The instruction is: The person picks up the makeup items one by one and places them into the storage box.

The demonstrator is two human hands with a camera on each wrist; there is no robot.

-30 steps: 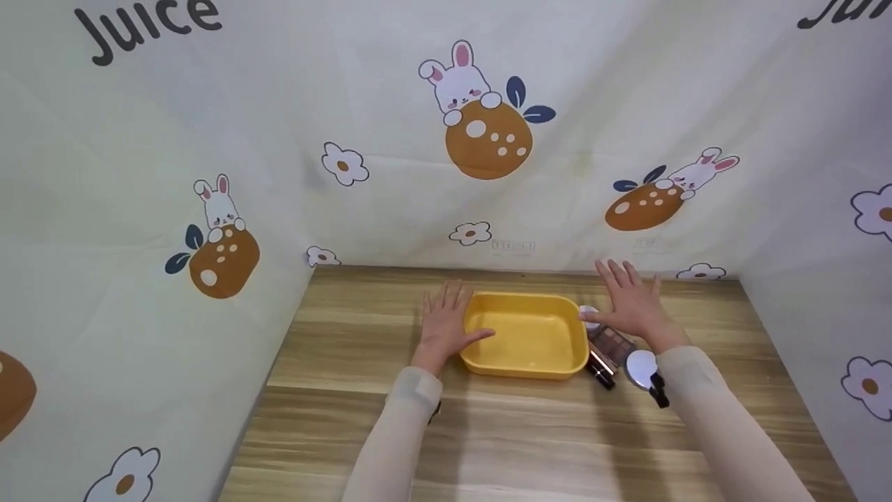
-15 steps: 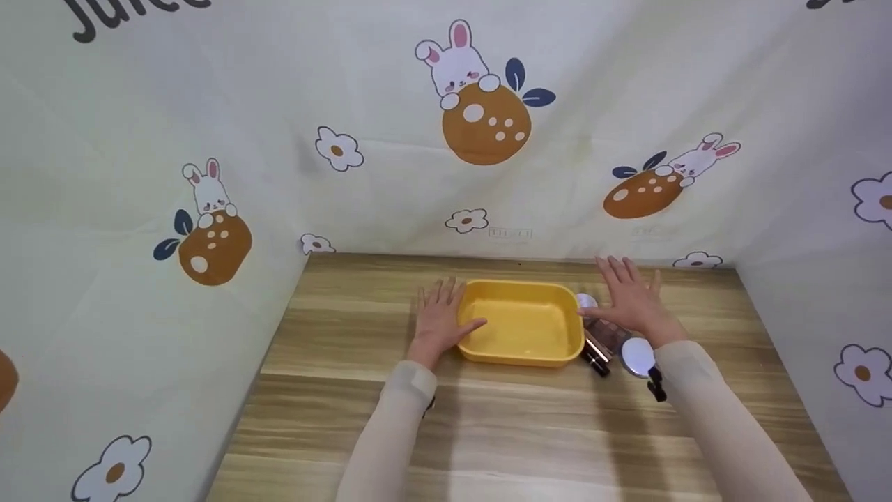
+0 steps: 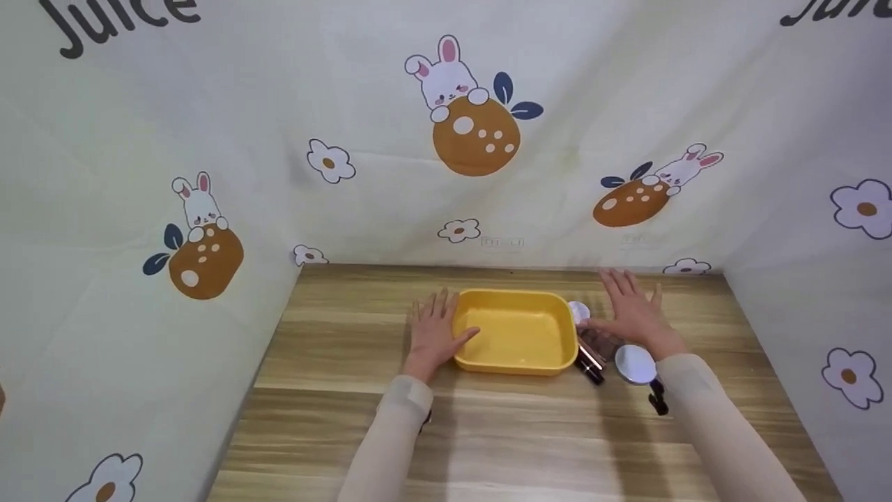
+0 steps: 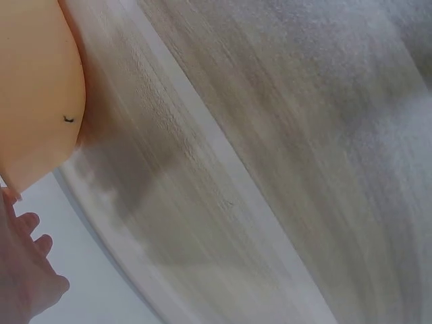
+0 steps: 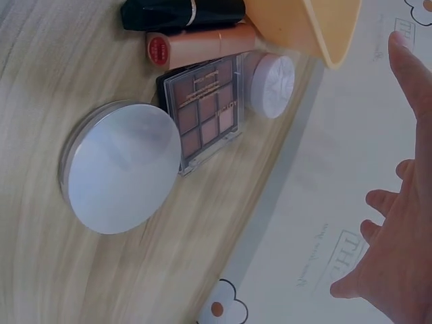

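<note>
A yellow rectangular tray (image 3: pixel 516 368) stands on the wood-grain table, with nothing inside it. My left hand (image 3: pixel 433 335) is beside its left wall, fingers spread, the thumb reaching across the rim. In the left wrist view the tray's wall (image 4: pixel 40 81) is above the fingers. To the right, my right hand (image 3: pixel 639 318) hovers with fingers spread and holds nothing. Below it lie a round silver compact (image 5: pixel 121 169), an eyeshadow palette (image 5: pixel 206 108), a rose-gold lipstick tube (image 5: pixel 202 46), a black tube (image 5: pixel 182 12) and a small white-lidded jar (image 5: pixel 272 86).
A pale cloth printed with rabbits and oranges (image 3: pixel 477 136) walls in the table at the back and both sides. Wooden tabletop (image 3: pixel 516 446) stretches in front of the tray. The cosmetics sit tight against the tray's right side.
My right hand has shifted slightly right, its thumb drawing off the tray's right rim. My left hand stays beside the tray. The head view has tilted a little; the cosmetics keep their places.
</note>
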